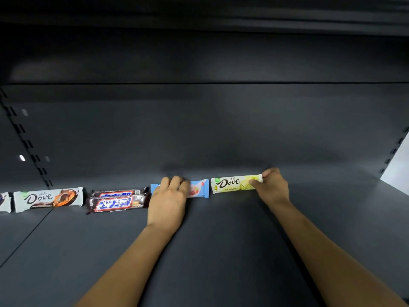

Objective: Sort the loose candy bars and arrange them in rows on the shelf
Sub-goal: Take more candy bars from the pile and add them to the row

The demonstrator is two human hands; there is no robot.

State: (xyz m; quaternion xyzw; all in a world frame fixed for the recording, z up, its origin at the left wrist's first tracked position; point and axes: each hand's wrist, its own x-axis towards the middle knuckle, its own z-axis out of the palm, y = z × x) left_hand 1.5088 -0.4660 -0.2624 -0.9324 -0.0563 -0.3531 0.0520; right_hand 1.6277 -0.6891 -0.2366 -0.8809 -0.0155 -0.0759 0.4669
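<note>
Six candy bars sit in one line across the dark shelf (221, 251), each lying lengthwise along the row. Reference point: blue bar (200, 189), mid-row.

- Left hand (168, 200): lies on top of the blue bar and covers its left and middle part. Fingers curl over the bar's far edge. Thumb hidden, so can't tell how firm the grip is. Only the bar's right end and a sliver of its left end show.
- Yellow bar (234, 183): just right of the blue bar, small gap between them, not touching. It sits slightly further back than the blue bar.
- Right hand (273, 187): at the yellow bar's end furthest from the blue bar, pinching that end between thumb and curled fingers.
- Two brown bars (117, 201): just left of the blue bar, one behind the other and overlapping. Their right ends touch or nearly touch the blue bar; can't tell which.
- White bar (47, 198): further left of the blue bar, past the brown bars, with a small gap.
- Cut-off bar (4, 202): furthest left of the blue bar, at the frame edge, mostly out of view.
</note>
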